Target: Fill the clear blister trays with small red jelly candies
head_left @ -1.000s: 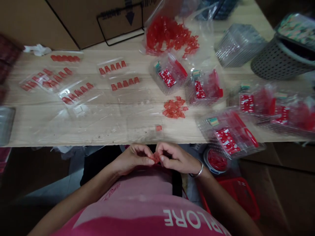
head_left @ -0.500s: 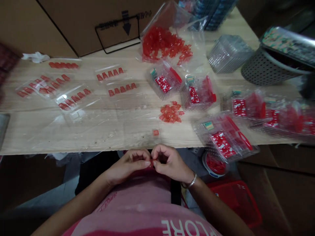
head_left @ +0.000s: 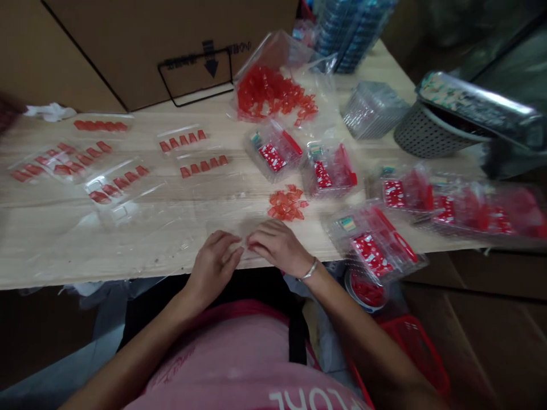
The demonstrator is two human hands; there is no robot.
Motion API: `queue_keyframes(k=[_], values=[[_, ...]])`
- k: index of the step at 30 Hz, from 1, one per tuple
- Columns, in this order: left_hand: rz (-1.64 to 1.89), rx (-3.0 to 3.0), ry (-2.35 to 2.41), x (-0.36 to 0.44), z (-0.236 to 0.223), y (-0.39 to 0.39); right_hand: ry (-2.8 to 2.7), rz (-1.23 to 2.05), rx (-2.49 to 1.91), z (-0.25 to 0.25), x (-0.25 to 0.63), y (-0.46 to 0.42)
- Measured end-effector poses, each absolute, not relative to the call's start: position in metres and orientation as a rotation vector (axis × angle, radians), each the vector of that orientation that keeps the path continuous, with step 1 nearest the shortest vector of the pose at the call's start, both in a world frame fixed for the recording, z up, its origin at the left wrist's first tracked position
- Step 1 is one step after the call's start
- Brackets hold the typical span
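Both of my hands rest at the front edge of the wooden table (head_left: 64, 245). My left hand (head_left: 212, 266) and my right hand (head_left: 277, 246) meet fingertip to fingertip, fingers curled and pressed down onto a clear plastic sheet (head_left: 239, 225). What is between the fingertips is hidden. A small pile of red plastic pieces (head_left: 285, 205) lies just beyond my right hand. Clear strips carrying rows of red pieces (head_left: 192, 154) lie further back and to the left.
An open bag of red pieces (head_left: 273, 94) sits at the back by a cardboard box (head_left: 149, 45). Packed clear boxes (head_left: 329, 171) spread to the right, one (head_left: 371, 242) overhanging the edge. Empty clear boxes (head_left: 374, 108) and a grey basket (head_left: 431, 134) stand far right. A red basket (head_left: 414, 347) is below.
My hands rose from my lap, where they pinched a small red piece, up onto the table's front edge. The single red piece near the edge is now covered by my right hand.
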State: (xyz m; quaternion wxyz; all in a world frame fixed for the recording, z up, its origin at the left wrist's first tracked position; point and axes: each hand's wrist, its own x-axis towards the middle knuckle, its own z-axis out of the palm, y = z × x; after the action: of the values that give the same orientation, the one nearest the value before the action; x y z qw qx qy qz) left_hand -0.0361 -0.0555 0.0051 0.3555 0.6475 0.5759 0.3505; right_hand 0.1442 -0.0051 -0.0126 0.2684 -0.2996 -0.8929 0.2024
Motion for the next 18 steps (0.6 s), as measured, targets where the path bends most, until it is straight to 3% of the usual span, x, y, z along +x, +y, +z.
queue_keyframes(k=[5,11,14,18], values=[[0.839,2.043,1.424,-0.041,-0.011,-0.048,-2.467,0.511,-0.810,-0.020,0.153,0.005],[0.639,2.208,1.427,-0.038,-0.016,-0.042,-2.236,0.276,-1.343,-0.017,0.190,0.010],[0.564,2.337,1.500,-0.032,-0.013,-0.041,-2.068,0.440,-1.307,-0.018,0.194,0.009],[0.976,2.185,1.460,-0.017,0.002,-0.045,-1.605,0.884,-1.227,-0.014,0.183,-0.007]])
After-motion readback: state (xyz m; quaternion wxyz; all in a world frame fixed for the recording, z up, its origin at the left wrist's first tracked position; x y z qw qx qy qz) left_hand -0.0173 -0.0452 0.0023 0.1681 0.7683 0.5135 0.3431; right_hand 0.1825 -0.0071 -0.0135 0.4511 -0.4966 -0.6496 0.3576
